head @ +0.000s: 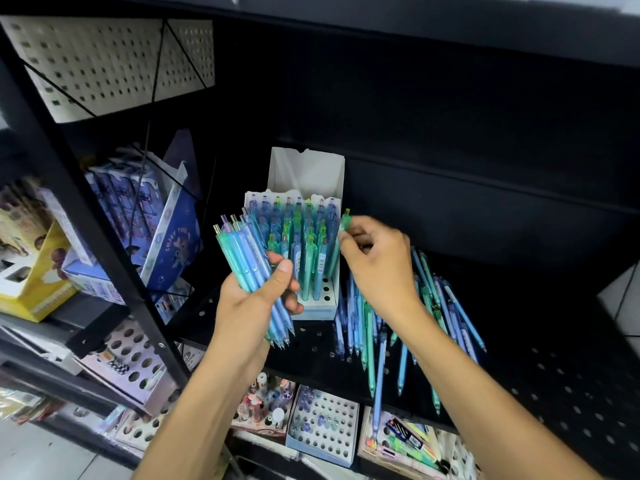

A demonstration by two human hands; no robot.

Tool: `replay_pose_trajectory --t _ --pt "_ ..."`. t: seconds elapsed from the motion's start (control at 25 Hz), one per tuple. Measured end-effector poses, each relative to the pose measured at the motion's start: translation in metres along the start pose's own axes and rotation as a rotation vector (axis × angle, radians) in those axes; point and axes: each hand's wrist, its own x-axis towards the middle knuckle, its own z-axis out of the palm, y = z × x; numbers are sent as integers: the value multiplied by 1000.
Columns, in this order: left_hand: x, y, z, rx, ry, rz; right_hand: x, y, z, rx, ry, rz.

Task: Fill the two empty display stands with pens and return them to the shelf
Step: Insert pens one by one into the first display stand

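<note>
Left grip [263, 292] clasps pen bundle [249, 258] | right grip [377, 261] pinches green pen [345, 221]

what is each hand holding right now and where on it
The left hand grips a bundle of blue and green pens around the lower barrels. The right hand pinches a single green pen near its clicker end with its fingers.

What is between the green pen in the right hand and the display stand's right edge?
Nothing visible: the right hand pinches the green pen right beside the display stand, whose upper rows are already full of pens.
</note>
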Motion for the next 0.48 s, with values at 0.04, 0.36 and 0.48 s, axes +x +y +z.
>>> replay_pose_trajectory --t 0.04,0.36,0.48 --pt "0 -1 0 -1 -3 -2 2 2 0 1 15 24" --pt "-2 -3 4 -28 -43 -38 2 3 7 -191 -137 25" --pt "-5 -2 6 -75 -119 -92 11 -3 2 -289 -142 94"
